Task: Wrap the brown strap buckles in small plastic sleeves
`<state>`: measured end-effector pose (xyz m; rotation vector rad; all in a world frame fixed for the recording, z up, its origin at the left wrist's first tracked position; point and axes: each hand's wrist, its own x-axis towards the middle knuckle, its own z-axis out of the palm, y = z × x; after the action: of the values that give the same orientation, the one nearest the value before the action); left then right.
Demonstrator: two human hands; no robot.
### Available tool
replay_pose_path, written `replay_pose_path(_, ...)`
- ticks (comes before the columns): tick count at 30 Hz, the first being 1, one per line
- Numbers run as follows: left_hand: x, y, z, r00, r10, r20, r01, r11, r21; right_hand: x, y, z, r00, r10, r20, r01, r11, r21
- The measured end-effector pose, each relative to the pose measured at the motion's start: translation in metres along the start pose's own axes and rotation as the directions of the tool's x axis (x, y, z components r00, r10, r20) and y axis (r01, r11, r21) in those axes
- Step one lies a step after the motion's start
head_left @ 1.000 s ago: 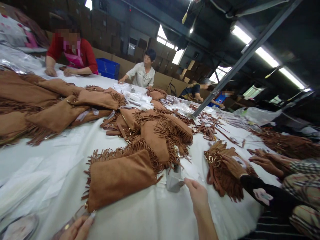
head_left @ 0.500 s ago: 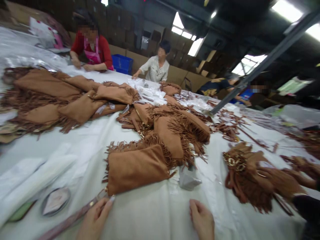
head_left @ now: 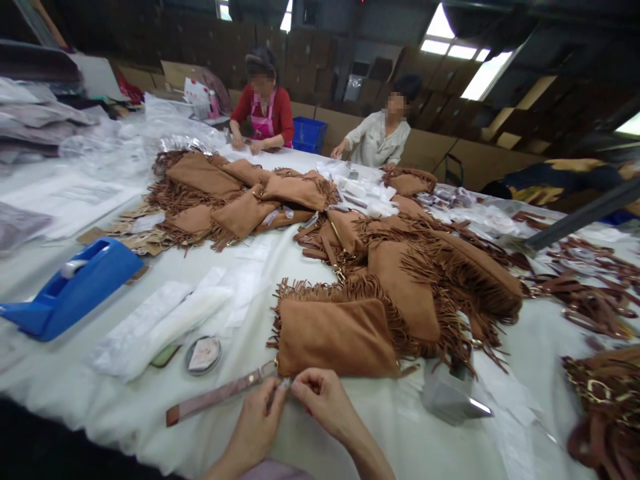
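A brown fringed pouch (head_left: 335, 337) lies flat in front of me, its fringe pointing away. From a metal ring at its near left corner, a wrist strap (head_left: 220, 397) in a thin pale wrapping stretches to the left. At that corner my left hand (head_left: 257, 417) is closed in a pinch. Facing it, my right hand (head_left: 320, 400) is also pinched, its fingertips almost meeting the left ones. A tiny pale, shiny bit shows between the fingertips, too small to name.
More fringed pouches (head_left: 295, 190) are piled behind. To the left are a blue tape dispenser (head_left: 80, 283), white packing sheets (head_left: 165, 333) and a round dish (head_left: 204, 353). A grey box-shaped holder (head_left: 447, 393) stands to the right. Two people (head_left: 263, 110) work across the table.
My view has swung left, bringing the tape dispenser into sight. My right hand has come over from the right to meet my left at the pouch's corner.
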<state>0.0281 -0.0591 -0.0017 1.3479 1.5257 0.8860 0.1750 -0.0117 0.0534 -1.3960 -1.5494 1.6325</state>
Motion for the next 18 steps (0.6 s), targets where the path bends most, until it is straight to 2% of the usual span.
replay_pose_path(4, -0.001, -0.002, 0.001, 0.999, 0.025, -0.019, -0.025, 0.999, 0.025, 0.011, -0.001, 0.004, 1.000, -0.008, -0.007, 0.007, 0.991, -0.136)
replay_pose_path(11, 0.002, 0.003, 0.002, 0.993, 0.040, -0.110, -0.044, 0.998, -0.036, 0.016, -0.003, 0.013, 0.992, 0.004, -0.125, -0.050, 0.927, -0.372)
replay_pose_path(15, 0.005, 0.007, -0.001, 0.994, 0.022, -0.112, -0.028, 0.998, -0.051, 0.016, -0.001, 0.017, 0.977, 0.022, -0.211, -0.105, 0.915, -0.390)
replay_pose_path(18, 0.003, 0.005, -0.001, 0.995, 0.016, -0.101, -0.022, 0.998, -0.060, 0.015, 0.004, 0.018, 0.964, 0.100, -0.245, -0.171, 0.943, -0.287)
